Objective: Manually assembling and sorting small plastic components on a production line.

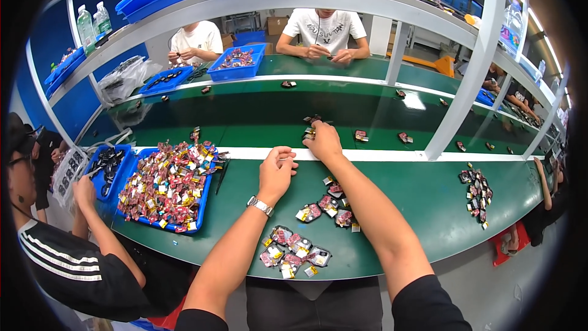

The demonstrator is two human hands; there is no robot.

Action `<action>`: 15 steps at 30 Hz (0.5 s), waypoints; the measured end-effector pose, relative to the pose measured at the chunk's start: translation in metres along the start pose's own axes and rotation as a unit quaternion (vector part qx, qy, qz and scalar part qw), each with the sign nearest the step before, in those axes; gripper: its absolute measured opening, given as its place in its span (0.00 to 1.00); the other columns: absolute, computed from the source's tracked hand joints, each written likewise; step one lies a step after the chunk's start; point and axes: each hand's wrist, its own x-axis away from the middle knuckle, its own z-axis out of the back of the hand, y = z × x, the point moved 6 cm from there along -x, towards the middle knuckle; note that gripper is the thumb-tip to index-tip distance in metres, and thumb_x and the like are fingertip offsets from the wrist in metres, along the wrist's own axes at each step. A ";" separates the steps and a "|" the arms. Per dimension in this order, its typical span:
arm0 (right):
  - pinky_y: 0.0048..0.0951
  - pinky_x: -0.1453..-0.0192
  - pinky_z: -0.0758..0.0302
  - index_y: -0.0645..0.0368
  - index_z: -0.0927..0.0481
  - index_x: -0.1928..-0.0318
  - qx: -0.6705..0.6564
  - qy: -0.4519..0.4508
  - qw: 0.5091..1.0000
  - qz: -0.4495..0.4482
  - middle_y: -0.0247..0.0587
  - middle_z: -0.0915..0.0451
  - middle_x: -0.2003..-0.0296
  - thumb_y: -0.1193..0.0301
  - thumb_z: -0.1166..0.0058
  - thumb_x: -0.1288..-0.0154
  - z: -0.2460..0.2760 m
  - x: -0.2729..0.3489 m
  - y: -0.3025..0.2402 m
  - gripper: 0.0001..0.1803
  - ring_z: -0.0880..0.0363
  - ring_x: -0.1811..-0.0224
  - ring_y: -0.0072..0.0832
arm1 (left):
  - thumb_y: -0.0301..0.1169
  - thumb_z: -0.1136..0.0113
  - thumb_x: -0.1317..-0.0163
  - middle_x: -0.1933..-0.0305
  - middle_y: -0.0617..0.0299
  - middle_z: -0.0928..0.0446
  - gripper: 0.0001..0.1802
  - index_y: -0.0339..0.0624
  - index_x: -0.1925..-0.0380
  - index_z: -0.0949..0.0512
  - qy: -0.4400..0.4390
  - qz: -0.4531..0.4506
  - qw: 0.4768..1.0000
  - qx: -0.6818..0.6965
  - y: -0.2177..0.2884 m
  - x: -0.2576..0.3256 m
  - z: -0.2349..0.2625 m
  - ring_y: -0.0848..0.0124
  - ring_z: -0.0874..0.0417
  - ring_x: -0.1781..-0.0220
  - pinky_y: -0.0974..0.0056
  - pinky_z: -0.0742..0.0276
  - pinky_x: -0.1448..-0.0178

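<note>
My right hand [324,142] reaches over the white rail onto the green conveyor belt. Its fingers are closed on a small circuit-board assembly [309,133], dark-cased with white and yellow parts, partly hidden by the hand. Just short of the rail, my left hand [277,175] hovers above the green table, fingers loosely curled and apart, with nothing visible in them. A metal watch [261,206] is on that wrist. Between my forearms lie two groups of similar assemblies, one near the table edge [295,250] and one beside my right forearm [327,205].
A blue tray [199,213] heaped with red boards and white-yellow pieces stands left, tweezers [222,176] beside it. Farther left is a blue bin [109,168] of black parts, near a co-worker. More assemblies [476,195] lie right. Shelf posts [468,67] rise beyond; people sit across.
</note>
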 end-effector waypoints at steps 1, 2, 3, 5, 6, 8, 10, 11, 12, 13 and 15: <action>0.39 0.44 0.26 0.62 0.25 0.47 -0.039 -0.005 0.998 0.039 0.47 0.20 0.55 0.69 0.27 0.56 0.005 0.005 -0.008 0.33 0.25 0.46 0.41 | 0.23 0.50 0.33 0.53 0.53 0.21 0.11 0.32 0.51 0.28 0.026 -0.001 1.000 -0.010 0.002 0.001 0.005 0.72 0.17 0.60 0.70 0.19 0.59; 0.39 0.44 0.26 0.62 0.25 0.47 -0.042 -0.008 0.998 0.042 0.47 0.20 0.55 0.69 0.27 0.56 0.014 0.015 -0.013 0.33 0.25 0.46 0.41 | 0.27 0.50 0.31 0.54 0.54 0.21 0.14 0.32 0.49 0.28 0.040 0.004 0.999 -0.021 0.003 0.002 0.010 0.72 0.18 0.61 0.69 0.19 0.59; 0.39 0.43 0.27 0.60 0.26 0.45 -0.086 -0.022 0.990 0.114 0.45 0.20 0.55 0.72 0.28 0.56 0.028 0.033 -0.029 0.34 0.25 0.47 0.40 | 0.27 0.50 0.31 0.54 0.54 0.21 0.14 0.32 0.49 0.28 0.046 0.005 0.999 -0.023 0.003 0.003 0.016 0.72 0.18 0.61 0.69 0.19 0.59; 0.38 0.42 0.27 0.58 0.26 0.43 -0.129 -0.034 0.974 0.185 0.43 0.20 0.56 0.75 0.29 0.56 0.059 0.065 -0.050 0.36 0.25 0.47 0.39 | 0.33 0.50 0.29 0.57 0.57 0.22 0.17 0.33 0.46 0.28 -0.023 0.047 0.996 0.075 0.000 0.001 0.009 0.73 0.19 0.63 0.69 0.20 0.60; 0.38 0.42 0.27 0.57 0.27 0.42 -0.135 -0.069 0.967 0.203 0.41 0.21 0.54 0.76 0.30 0.55 0.068 0.080 -0.056 0.35 0.26 0.47 0.39 | 0.37 0.51 0.27 0.57 0.60 0.22 0.19 0.35 0.45 0.27 -0.110 0.097 0.981 0.125 -0.004 0.002 0.002 0.74 0.19 0.62 0.69 0.21 0.60; 0.38 0.41 0.27 0.56 0.27 0.42 -0.143 -0.105 0.960 0.216 0.40 0.21 0.53 0.77 0.31 0.54 0.077 0.098 -0.056 0.35 0.26 0.47 0.39 | 0.37 0.51 0.27 0.57 0.61 0.22 0.19 0.36 0.45 0.26 -0.190 0.116 0.967 0.124 0.001 0.008 -0.008 0.75 0.20 0.61 0.70 0.21 0.59; 0.37 0.40 0.27 0.55 0.28 0.41 -0.123 -0.122 0.958 0.229 0.38 0.22 0.51 0.77 0.31 0.54 0.080 0.107 -0.054 0.35 0.27 0.46 0.39 | 0.36 0.52 0.27 0.54 0.64 0.22 0.18 0.38 0.44 0.26 -0.267 0.131 0.950 0.093 0.008 0.016 -0.019 0.76 0.20 0.57 0.69 0.21 0.56; 0.37 0.40 0.27 0.55 0.28 0.41 -0.124 -0.121 0.959 0.225 0.38 0.22 0.51 0.77 0.31 0.54 0.080 0.109 -0.050 0.35 0.27 0.46 0.39 | 0.36 0.52 0.27 0.54 0.64 0.22 0.18 0.38 0.44 0.26 -0.270 0.134 0.949 0.092 0.007 0.018 -0.021 0.76 0.20 0.57 0.69 0.21 0.56; 0.37 0.40 0.27 0.55 0.27 0.41 -0.127 -0.084 0.958 0.241 0.38 0.23 0.51 0.78 0.31 0.54 0.083 0.110 -0.048 0.35 0.27 0.46 0.39 | 0.34 0.52 0.27 0.53 0.64 0.22 0.17 0.38 0.44 0.26 -0.263 0.136 0.947 0.129 0.007 0.018 -0.023 0.76 0.20 0.56 0.69 0.21 0.54; 0.37 0.41 0.27 0.55 0.27 0.42 -0.130 -0.046 0.956 0.259 0.39 0.23 0.51 0.79 0.32 0.54 0.088 0.110 -0.046 0.35 0.27 0.46 0.39 | 0.33 0.52 0.27 0.52 0.64 0.22 0.17 0.38 0.43 0.26 -0.254 0.136 0.943 0.167 0.008 0.017 -0.025 0.75 0.20 0.54 0.68 0.21 0.53; 0.37 0.43 0.26 0.55 0.24 0.45 -0.119 -0.004 0.958 0.262 0.40 0.24 0.52 0.77 0.34 0.51 0.089 0.114 -0.049 0.29 0.26 0.47 0.39 | 0.30 0.53 0.27 0.49 0.61 0.22 0.18 0.38 0.40 0.29 -0.244 0.152 0.943 0.169 0.008 0.020 -0.025 0.73 0.20 0.51 0.65 0.20 0.48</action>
